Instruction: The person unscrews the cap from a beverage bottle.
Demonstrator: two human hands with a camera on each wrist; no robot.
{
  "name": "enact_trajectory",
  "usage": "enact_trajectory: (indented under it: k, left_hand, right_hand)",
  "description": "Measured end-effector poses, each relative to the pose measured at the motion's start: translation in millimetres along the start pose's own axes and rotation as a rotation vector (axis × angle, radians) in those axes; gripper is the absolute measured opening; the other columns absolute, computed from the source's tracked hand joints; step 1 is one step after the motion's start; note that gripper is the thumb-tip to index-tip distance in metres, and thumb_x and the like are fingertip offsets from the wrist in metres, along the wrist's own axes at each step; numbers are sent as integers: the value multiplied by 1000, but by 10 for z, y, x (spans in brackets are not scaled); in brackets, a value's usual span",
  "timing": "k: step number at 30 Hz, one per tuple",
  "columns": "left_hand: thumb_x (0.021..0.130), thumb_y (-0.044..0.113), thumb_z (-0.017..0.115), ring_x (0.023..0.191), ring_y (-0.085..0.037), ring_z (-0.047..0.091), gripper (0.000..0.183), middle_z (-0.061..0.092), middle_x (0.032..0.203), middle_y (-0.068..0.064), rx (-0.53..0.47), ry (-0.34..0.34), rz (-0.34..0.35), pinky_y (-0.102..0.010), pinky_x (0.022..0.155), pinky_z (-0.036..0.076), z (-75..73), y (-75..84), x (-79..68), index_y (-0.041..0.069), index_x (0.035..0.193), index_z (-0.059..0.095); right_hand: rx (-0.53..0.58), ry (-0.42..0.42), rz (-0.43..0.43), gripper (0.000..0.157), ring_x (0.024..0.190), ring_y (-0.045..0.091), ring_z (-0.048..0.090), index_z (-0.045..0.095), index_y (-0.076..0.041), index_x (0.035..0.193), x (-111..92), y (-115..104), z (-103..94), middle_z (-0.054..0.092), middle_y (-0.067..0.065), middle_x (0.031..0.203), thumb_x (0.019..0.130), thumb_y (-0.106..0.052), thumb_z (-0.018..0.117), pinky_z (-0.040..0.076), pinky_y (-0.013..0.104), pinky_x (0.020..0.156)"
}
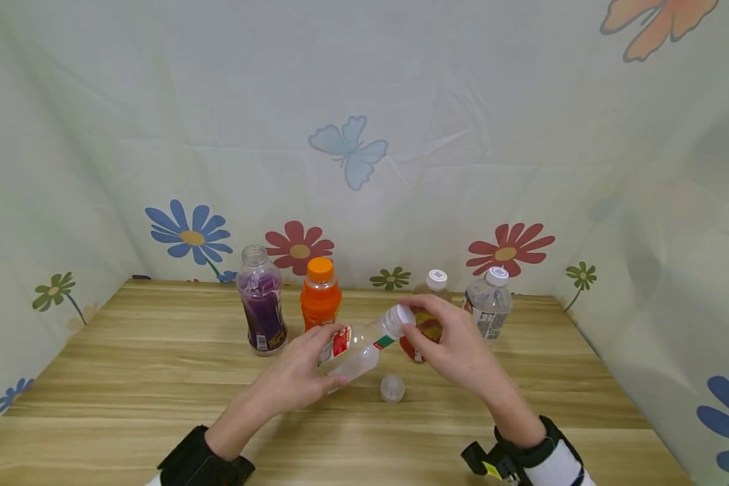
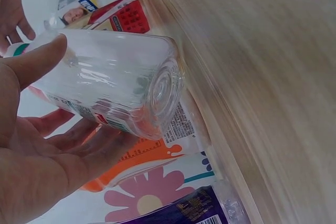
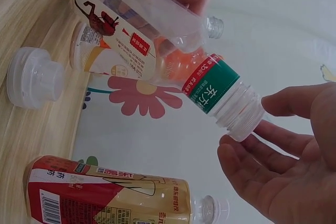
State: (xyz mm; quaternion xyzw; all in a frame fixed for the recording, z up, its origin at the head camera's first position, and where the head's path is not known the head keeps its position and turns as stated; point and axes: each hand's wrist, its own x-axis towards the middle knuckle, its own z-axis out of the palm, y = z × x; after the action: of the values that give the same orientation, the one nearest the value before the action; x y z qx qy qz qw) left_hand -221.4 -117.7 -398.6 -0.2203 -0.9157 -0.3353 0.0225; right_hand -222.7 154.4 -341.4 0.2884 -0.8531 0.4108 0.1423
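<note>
My left hand [image 1: 300,371] grips a clear plastic bottle [image 1: 358,358] round its body and holds it tilted above the table, neck up and to the right. The bottle carries a red and green label, and its wall looks clear in the left wrist view. At its neck, my right hand [image 1: 462,337] pinches the whitish cap [image 3: 245,121] between thumb and fingers. A loose translucent cap [image 1: 392,388] lies on the table below the neck; the right wrist view shows this stepped cap [image 3: 34,77] closer.
Behind the hands stand a purple bottle [image 1: 262,307] with a bare neck, an orange bottle [image 1: 320,300] with an orange cap, a red-and-tan bottle [image 3: 110,190] with a white cap, and a clear bottle [image 1: 489,304]. A flowered curtain [image 1: 231,169] borders the wooden table [image 1: 127,378].
</note>
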Motion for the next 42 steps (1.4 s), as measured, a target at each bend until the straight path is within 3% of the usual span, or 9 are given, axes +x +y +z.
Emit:
enact_trajectory:
  k: [6, 11, 18, 26, 35, 42]
  left_hand:
    - [83, 28, 88, 122, -27, 58, 78, 57, 141, -8, -1, -1, -1, -54, 101, 50, -1, -5, -1, 13, 149, 49]
    - [83, 28, 88, 122, -27, 59, 78, 58, 141, -8, 2, -4, -2, -54, 101, 50, -7, 1, 0, 13, 149, 49]
    - [82, 27, 89, 120, -27, 60, 76, 59, 139, -8, 6, 2, 14, -53, 100, 51, -7, 12, -6, 13, 147, 50]
    - [82, 26, 89, 119, -27, 60, 75, 59, 138, -8, 24, 6, 26, -53, 100, 51, -1, 2, -3, 14, 146, 51]
    - [82, 25, 89, 117, -27, 60, 75, 60, 136, -9, 57, 21, 49, -53, 100, 50, -5, 9, -15, 13, 146, 52]
    - [81, 25, 89, 117, -26, 60, 75, 60, 136, -8, 51, 16, 42, -53, 101, 50, -2, 5, -13, 13, 145, 52]
  right_hand:
    - [1, -2, -1, 37, 90, 22, 69, 65, -5, 129, 3, 0, 1, 67, 7, 120, 93, -4, 75, 59, 28, 77]
    - [6, 2, 19, 35, 94, 21, 68, 63, -5, 131, 12, 2, 9, 68, 6, 118, 97, -11, 73, 60, 33, 79]
    - [-6, 20, 104, 34, 91, 20, 64, 64, -5, 128, 15, -7, 15, 67, 6, 110, 102, -26, 68, 59, 33, 73]
    - [-52, -14, 185, 45, 84, 18, 63, 63, -5, 130, 4, 0, 21, 67, 7, 111, 103, -40, 64, 57, 31, 68]
    - [-60, -36, 176, 38, 83, 21, 64, 64, -2, 127, -1, 12, 36, 67, 7, 107, 101, -31, 68, 57, 29, 65]
    - [-55, -69, 155, 35, 86, 19, 66, 65, -4, 129, -4, 8, 29, 67, 7, 109, 100, -24, 70, 58, 26, 71]
